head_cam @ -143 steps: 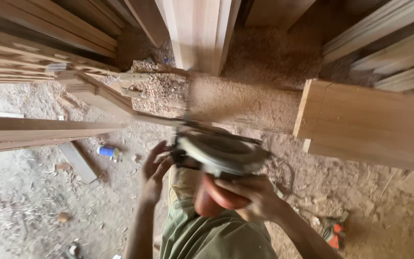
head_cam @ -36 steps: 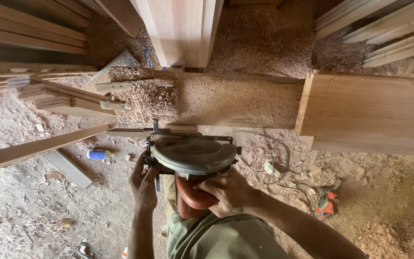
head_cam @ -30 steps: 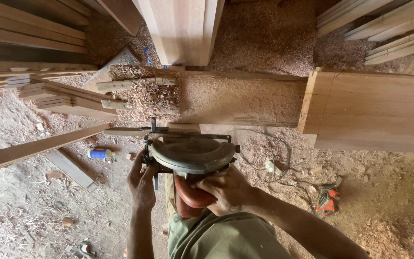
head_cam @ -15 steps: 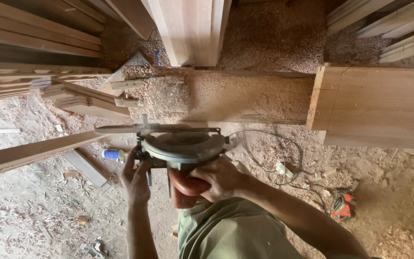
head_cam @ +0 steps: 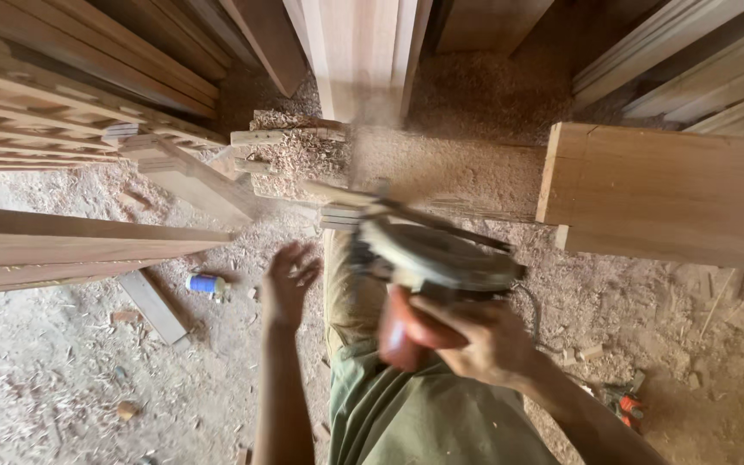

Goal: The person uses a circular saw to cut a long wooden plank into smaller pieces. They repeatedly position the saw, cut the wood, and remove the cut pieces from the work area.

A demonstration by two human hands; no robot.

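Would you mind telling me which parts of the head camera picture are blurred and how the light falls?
Head view: the circular saw and the strip of wood at its front are smeared by motion; the left hand, open beside it, is slightly soft; the right hand grips the red handle. Light is warm and even, without glare; the edges bow outward.

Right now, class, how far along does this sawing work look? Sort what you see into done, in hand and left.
Done: sawdust lies heaped on the floor, so much cutting has happened. In hand: the right hand grips the circular saw by its red handle; the left hand is open, off the saw. Left: a thick timber beam and a long plank lie close by; whether they need cutting cannot be told.
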